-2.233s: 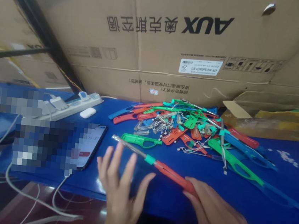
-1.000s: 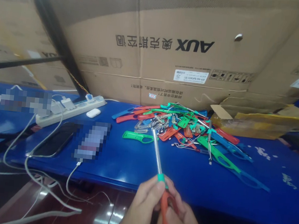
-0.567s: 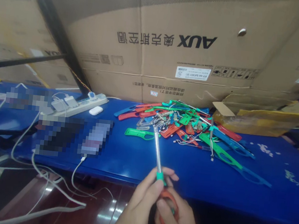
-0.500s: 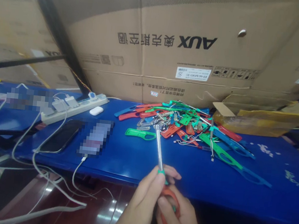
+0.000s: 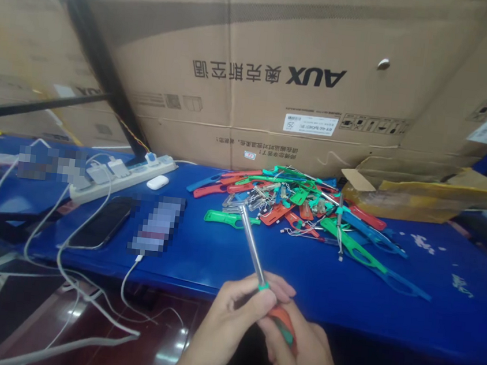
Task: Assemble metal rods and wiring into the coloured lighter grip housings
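Observation:
Both my hands hold one long tool just off the near edge of the blue table (image 5: 201, 253). My left hand (image 5: 229, 314) pinches the green collar where the silver metal rod (image 5: 251, 242) meets the handle. My right hand (image 5: 303, 357) is wrapped round the red handle (image 5: 283, 321). The rod points up and away, toward a pile of red, green and blue plastic handles, rods and wires (image 5: 302, 206). One green handle (image 5: 226, 218) lies apart at the pile's left edge.
Large cardboard boxes (image 5: 272, 75) wall off the back of the table. On the left lie a white power strip (image 5: 122, 173), a white earbud case (image 5: 157, 182), two phones (image 5: 100, 222) and trailing cables. A torn yellow carton (image 5: 420, 198) sits at the right.
The tool was lifted off the table and brought near my body. Now both hands grip it at the collar and handle, and the rod has tilted slightly to the left.

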`<state>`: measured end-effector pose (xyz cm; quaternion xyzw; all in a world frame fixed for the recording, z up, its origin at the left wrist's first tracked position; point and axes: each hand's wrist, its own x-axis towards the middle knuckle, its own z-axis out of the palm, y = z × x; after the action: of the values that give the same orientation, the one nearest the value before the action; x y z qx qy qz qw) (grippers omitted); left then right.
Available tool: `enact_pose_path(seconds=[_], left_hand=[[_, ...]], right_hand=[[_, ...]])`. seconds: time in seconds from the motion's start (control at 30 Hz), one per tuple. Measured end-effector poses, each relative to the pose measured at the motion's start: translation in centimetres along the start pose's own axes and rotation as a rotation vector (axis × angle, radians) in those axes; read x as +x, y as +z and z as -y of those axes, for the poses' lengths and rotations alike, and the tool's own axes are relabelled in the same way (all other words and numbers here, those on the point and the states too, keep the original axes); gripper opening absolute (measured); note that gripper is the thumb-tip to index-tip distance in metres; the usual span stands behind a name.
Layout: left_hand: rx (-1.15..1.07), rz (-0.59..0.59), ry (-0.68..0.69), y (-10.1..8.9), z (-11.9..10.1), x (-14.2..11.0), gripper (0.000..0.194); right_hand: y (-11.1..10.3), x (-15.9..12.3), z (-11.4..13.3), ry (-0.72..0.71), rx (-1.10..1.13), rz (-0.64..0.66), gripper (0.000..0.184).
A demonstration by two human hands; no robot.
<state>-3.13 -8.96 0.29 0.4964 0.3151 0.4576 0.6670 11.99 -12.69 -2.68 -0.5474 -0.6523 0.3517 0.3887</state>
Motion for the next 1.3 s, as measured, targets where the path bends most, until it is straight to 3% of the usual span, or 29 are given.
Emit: enact_pose_path(seconds=[0.1,0.27,0.43,0.57,0.7,0.8,0.97,1.13,1.2,1.3], left_hand=[[0.005,0.037,-0.009,0.4,-0.4,-0.6,0.025],[0.017,0.050,-0.085,0.3,-0.8,-1.7,0.030],[0.102,0.126,-0.057,-0.3,-1.6,-2.1,0.027],[0.047,0.086,-0.021,1.3,-2.2,-2.9,0.034],[-0.053,-0.033,0.017,3.7,-2.1,-3.7,0.042],[-0.045,-0.046,0.009,4.1,-2.1,-3.8,0.045],[0.009,-0.048,-0.041,2.2,-1.8,-3.6,0.050],[0.083,-0.057,-0.057,0.4,-0.5,-5.3,0.040],[0.108,0.000,-0.117,0.1,-0.1,-6.1,0.039],[0.119,-0.018,-0.095,0.1,-0.1,-5.9,0.037]], right_hand=[[-0.4,-0.3,-0.1,-0.046,-0.022,0.054,0.042],[-1.0,-0.5,0.6,0.036,0.005,0.203,0.042],[-1.4,-0.7,1.0,-0.039,-0.004,0.195,0.038],[-1.6,-1.1,2.0,-0.087,0.014,0.132,0.032],[-1.7,-1.2,3.8,-0.132,0.146,0.112,0.042],[-1.5,-1.1,4.8,-0.091,0.195,0.123,0.047],[-0.2,-1.0,4.8,0.007,0.213,0.132,0.055],[1.0,-1.9,3.0,0.127,0.260,0.220,0.045],[0.7,-2.3,2.1,0.204,0.298,0.286,0.032],[-0.6,-2.5,0.7,0.319,0.378,0.386,0.020]])
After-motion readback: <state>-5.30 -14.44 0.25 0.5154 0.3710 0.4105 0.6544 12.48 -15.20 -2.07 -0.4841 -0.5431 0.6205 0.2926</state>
